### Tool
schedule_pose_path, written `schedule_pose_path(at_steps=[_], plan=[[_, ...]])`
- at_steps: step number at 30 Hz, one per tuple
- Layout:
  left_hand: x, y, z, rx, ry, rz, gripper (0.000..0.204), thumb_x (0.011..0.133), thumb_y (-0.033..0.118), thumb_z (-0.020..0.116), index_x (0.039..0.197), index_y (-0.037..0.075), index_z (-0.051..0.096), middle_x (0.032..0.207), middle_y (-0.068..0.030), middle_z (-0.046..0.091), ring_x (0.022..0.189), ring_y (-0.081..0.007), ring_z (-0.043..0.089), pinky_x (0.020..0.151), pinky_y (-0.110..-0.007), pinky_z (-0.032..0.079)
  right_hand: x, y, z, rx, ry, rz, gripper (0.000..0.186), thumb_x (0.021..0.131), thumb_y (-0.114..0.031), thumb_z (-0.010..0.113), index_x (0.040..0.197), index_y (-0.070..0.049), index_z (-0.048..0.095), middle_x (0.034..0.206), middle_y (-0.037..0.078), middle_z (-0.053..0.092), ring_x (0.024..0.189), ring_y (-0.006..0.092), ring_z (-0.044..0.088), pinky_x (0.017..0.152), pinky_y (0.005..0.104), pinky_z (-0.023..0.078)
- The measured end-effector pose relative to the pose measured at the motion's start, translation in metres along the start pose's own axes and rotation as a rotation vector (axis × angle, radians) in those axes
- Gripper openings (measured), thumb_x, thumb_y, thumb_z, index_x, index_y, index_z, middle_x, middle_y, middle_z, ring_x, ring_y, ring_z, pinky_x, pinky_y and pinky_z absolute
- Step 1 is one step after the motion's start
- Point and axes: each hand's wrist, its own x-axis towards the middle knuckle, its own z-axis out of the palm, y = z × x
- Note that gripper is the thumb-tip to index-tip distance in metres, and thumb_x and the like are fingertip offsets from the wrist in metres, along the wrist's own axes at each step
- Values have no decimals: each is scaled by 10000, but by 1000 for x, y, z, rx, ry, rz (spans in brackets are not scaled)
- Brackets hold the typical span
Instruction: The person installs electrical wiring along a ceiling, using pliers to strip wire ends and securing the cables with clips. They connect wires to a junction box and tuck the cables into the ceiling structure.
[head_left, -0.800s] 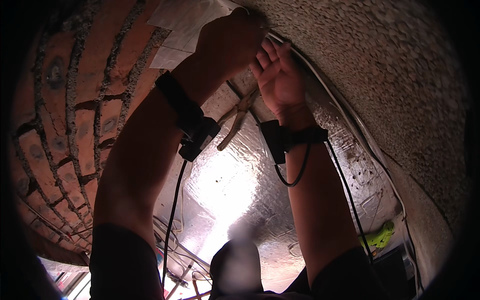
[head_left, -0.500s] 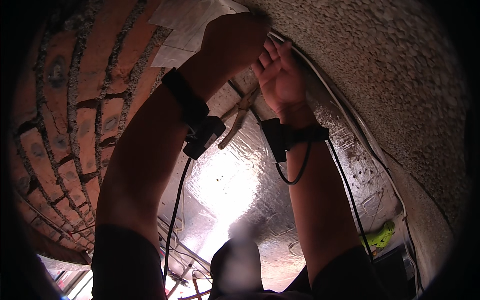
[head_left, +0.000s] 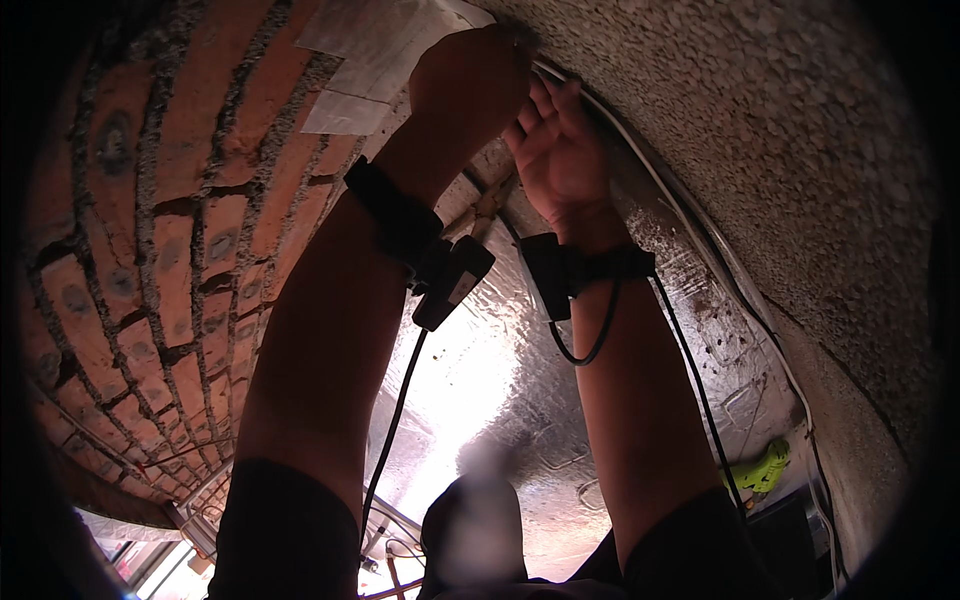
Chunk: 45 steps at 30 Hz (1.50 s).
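Note:
My left hand (head_left: 468,82) is raised at the top of the view, closed in a fist. Its fingertips face away, and a small dark blurred bit shows beside the knuckles, so what it grips is hidden. Just right of it is my right hand (head_left: 562,160), palm showing and fingers stretched upward, nothing visible in the palm. Those fingertips come close to a white cable (head_left: 625,132) running along the pebbled wall; whether they touch it I cannot tell. Each wrist wears a black strap with a small box, one on the left (head_left: 455,282) and one on the right (head_left: 545,278), trailing black wires.
A brick wall (head_left: 180,240) rises on the left, a pebble-textured wall (head_left: 780,150) on the right. Pale sheets (head_left: 345,110) hang by the bricks. Behind my wrists is a brown forked thing (head_left: 488,205). Lower down lie a shiny silvery surface (head_left: 540,400) and a yellow-green object (head_left: 765,468).
My left forearm has swung to the right and its wrist has turned, bringing the strapped box closer to the right one. The right hand stays almost still.

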Motion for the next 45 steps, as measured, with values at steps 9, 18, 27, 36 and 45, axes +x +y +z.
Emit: schedule_pose_path(at_steps=[9, 18, 27, 36, 45], plan=[[9, -9, -7, -954, -280, -646, 339, 888, 285, 649, 934, -50, 669, 728, -80, 624, 687, -141, 615, 571, -309, 464, -2, 0, 7, -18, 5, 2, 552, 978, -505, 488, 1321, -73, 462, 1390, 56, 500, 1350, 227, 389, 1165, 442, 198], [-21, -28, -7, -336, 255, 158, 179, 921, 146, 605, 1084, 101, 662, 853, -70, 654, 810, -199, 673, 657, -281, 538, 0, -1, 2, -7, 5, -6, 594, 978, -507, 487, 1336, -35, 437, 1408, 81, 481, 1369, 235, 375, 1167, 447, 201], [-10, -43, -6, -187, 259, 353, 206, 855, 138, 691, 1058, 142, 659, 914, -34, 653, 829, -230, 668, 674, -301, 548, 0, -1, 5, -25, 0, -3, 617, 970, -526, 491, 1339, -34, 443, 1406, 85, 488, 1375, 236, 368, 1168, 447, 195], [-4, -50, -1, -219, 224, 385, 167, 860, 123, 684, 1024, 124, 652, 879, -50, 654, 814, -241, 667, 664, -312, 540, 0, -3, 7, -48, -21, 2, 642, 975, -544, 460, 1351, -25, 442, 1442, 94, 466, 1401, 237, 332, 1180, 446, 156], [-10, -36, -2, -298, 186, 241, 78, 875, 108, 641, 951, 92, 637, 845, -83, 652, 786, -276, 659, 663, -358, 526, 0, -1, 7, -43, -25, 5, 689, 970, -548, 467, 1386, -2, 405, 1469, 108, 438, 1409, 240, 323, 1183, 446, 147]])
